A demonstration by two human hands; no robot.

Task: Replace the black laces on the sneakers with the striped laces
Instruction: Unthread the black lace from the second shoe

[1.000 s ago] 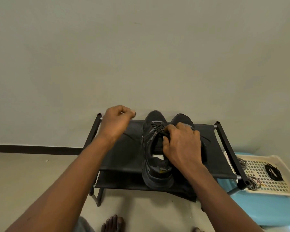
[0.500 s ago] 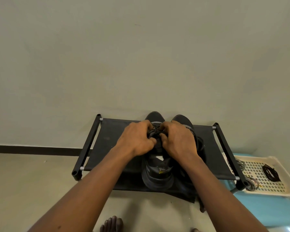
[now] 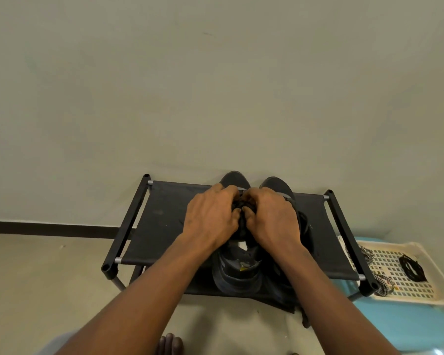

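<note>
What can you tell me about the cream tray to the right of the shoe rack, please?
The cream tray looks like moulded plastic, rectangular, with a raised rim and a floor perforated in a grid of small holes. It lies flat on a light-blue surface, right of the shoe rack, whose side bar hides its left corner. A coiled bundle of black laces lies inside toward the right, and striped laces sit at its left end.

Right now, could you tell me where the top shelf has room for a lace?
Widest: shelf fabric between left end bar and left hand. Narrower: right sneaker to right end bar. Crowded centre: right hand too, gripping black laces.
</note>
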